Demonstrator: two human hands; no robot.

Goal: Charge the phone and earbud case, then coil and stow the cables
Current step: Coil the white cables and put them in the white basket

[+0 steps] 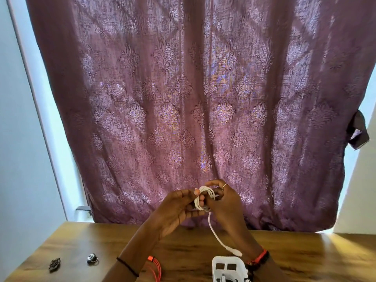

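Observation:
Both hands are raised above the wooden table with a white cable wound into a small coil between them. My left hand pinches the coil from the left. My right hand grips it from the right, fingers curled over the loops. The cable's loose tail hangs down to a white plug near my right wrist. An orange cable, coiled, lies on the table under my left forearm. No phone or earbud case is visible.
A white plastic basket stands at the table's near edge by my right wrist. Two small dark metal items lie at the left. A purple patterned curtain hangs behind the table.

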